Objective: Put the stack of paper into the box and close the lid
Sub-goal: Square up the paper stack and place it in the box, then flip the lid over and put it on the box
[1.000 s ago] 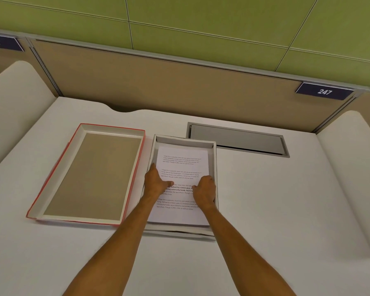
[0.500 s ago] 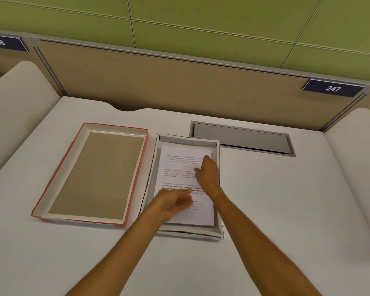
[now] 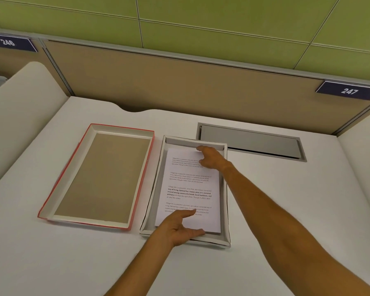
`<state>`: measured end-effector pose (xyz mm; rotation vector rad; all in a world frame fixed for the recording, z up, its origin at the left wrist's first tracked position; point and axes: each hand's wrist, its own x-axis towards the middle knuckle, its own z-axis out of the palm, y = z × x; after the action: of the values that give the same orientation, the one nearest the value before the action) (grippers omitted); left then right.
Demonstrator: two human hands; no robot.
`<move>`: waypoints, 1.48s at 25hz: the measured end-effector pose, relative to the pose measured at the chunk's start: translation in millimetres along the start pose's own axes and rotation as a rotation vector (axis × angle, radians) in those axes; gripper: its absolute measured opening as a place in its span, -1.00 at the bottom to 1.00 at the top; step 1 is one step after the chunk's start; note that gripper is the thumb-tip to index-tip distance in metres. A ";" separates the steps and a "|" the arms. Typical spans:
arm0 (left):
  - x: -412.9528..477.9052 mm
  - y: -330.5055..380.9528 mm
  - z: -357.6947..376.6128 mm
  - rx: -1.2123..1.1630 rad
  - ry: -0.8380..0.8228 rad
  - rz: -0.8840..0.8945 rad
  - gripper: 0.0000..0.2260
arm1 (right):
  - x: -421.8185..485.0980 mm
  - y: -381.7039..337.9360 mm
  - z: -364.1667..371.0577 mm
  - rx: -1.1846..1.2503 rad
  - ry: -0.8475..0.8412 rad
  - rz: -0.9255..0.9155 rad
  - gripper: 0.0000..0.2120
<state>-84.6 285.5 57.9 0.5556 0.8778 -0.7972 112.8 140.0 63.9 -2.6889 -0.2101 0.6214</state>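
Note:
A stack of printed white paper (image 3: 190, 189) lies flat inside the shallow white box (image 3: 156, 189) in the middle of the desk. My left hand (image 3: 179, 226) rests on the paper's near edge, fingers spread, thumb at the box's front wall. My right hand (image 3: 209, 158) presses on the paper's far right corner, fingertips near the box's back wall. Neither hand grips anything. The lid (image 3: 98, 176), red-edged with a brown inside, lies upturned just left of the box.
A grey recessed cable hatch (image 3: 250, 142) sits in the white desk (image 3: 286, 210) behind and right of the box. A tan partition (image 3: 179, 82) closes the back, with curved white dividers at both sides.
My right hand slid from the middle of the sheet to its far right corner. My left hand drew back to the near edge. The paper now lies flatter inside the box.

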 end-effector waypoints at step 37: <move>-33.0 78.8 -35.8 0.332 0.061 0.408 -0.63 | 16.8 -26.8 3.8 0.506 0.173 -0.151 -0.56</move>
<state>-50.9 370.1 74.9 1.0202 0.6577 -0.5545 124.5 169.6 64.5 -2.1978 -0.1788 0.3360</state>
